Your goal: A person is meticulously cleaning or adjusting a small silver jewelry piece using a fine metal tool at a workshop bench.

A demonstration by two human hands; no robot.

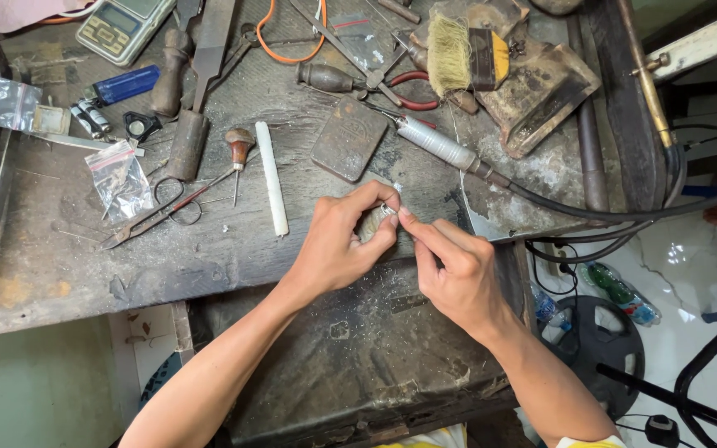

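My left hand (343, 241) pinches a small silvery ring-like piece (387, 210) against a worn bench peg at the front of the workbench (209, 249). My right hand (451, 264) meets it from the right, thumb and forefinger closed on the same small piece. The fingers hide most of the piece. Both hands hover over the dark leather catch apron (358, 357) below the bench edge.
On the bench lie a white stick (272, 177), scissors (155, 214), a wooden-handled graver (239, 158), a flat metal block (348, 138), a rotary handpiece (441, 148) with its cable, a brush (458, 54), pliers, files, small plastic bags, a blue lighter and a pocket scale (122, 25).
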